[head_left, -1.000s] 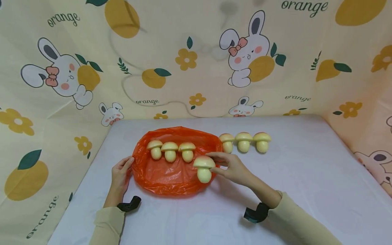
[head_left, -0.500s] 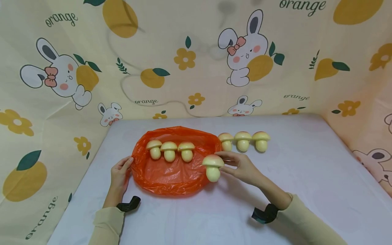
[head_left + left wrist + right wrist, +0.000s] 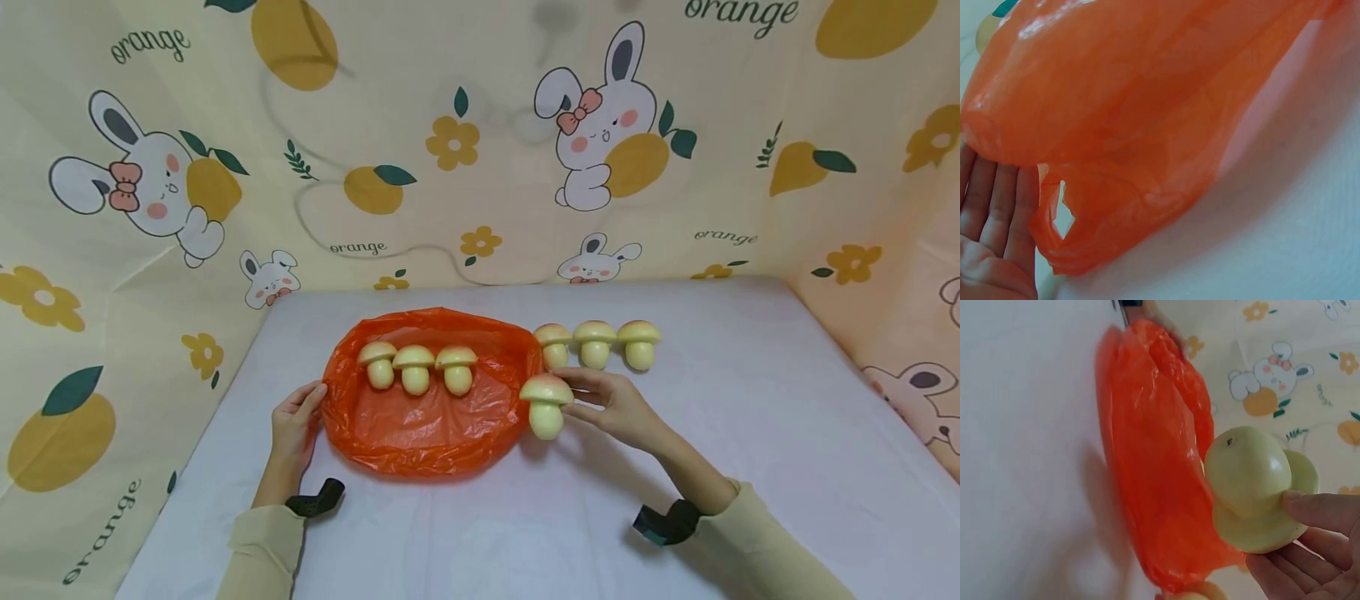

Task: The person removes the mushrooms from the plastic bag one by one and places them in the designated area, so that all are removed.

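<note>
Pale tabletop (image 3: 480, 542) on my remote feed: a left hand (image 3: 294, 421) touches an orange bag (image 3: 427, 462), fingers together, pinching or not I cannot tell. The right hand (image 3: 617, 410) pinches a mushroom (image 3: 546, 410) at the bag's right rim. Three mushrooms (image 3: 416, 372) lie inside; three more mushrooms (image 3: 595, 347) line up toward the table's far edge, before a rabbit-print backdrop (image 3: 495, 50).

Support: table (image 3: 480, 542), pale white surface, smooth, faint creases at the near side. Left of centre: one orange-red plastic bag (image 3: 431, 462), mouth spread open and facing up, rim crumpled. Right of bag, toward the far side: three pale yellow-green mushroom shapes (image 3: 595, 345) in a left-to-right row, close together, caps far, stems near. Upright or lying: cannot tell. Leftmost sits at the bag's right edge; contact there unclear.
</note>
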Demonstrator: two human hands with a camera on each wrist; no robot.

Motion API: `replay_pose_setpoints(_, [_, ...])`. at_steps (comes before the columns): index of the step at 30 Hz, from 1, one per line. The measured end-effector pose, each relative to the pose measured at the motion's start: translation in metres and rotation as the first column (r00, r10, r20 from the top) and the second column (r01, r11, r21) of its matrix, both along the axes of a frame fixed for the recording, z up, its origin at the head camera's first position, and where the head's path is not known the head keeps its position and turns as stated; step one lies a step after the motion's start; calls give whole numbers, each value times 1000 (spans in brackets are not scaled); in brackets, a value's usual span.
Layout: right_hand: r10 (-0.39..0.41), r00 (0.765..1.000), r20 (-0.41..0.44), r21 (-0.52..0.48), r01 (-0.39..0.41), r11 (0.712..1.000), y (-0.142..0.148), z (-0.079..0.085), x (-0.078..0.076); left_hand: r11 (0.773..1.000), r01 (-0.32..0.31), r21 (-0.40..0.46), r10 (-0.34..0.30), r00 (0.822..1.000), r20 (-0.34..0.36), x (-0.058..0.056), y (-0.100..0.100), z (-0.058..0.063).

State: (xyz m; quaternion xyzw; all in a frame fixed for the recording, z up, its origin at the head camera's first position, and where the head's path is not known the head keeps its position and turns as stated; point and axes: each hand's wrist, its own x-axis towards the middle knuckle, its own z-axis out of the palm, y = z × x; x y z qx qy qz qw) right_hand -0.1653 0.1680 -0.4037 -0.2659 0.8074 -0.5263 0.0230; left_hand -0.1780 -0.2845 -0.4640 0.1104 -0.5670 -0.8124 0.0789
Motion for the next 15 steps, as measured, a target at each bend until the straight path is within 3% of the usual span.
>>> replay_pose_setpoints(15, [4,1000,20,-8,-4,1000,17,-10,-4,1000,-15,-28,17,998,67,-1,0,0])
